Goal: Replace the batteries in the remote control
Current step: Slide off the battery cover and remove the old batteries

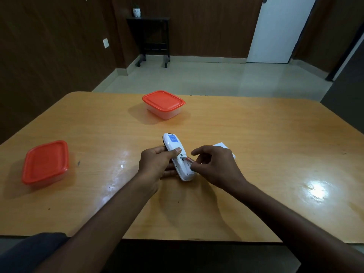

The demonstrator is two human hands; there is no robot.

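A white remote control (174, 144) lies back side up near the middle of the wooden table (256, 134), a blue label near its far end. My left hand (155, 164) grips its left side, thumb on the back. Its battery compartment is uncovered. My right hand (214, 166) pinches a red battery (189, 159) at the compartment's right edge, one end tilted into the slot. Behind my right hand a white flat piece (221, 145) lies on the table, mostly hidden.
Two clear plastic boxes with orange lids stand on the table: one at the far middle (163, 104), one at the left (46, 161). The table's near edge runs just below my forearms. Beyond the table are tiled floor, a black stand and a white door.
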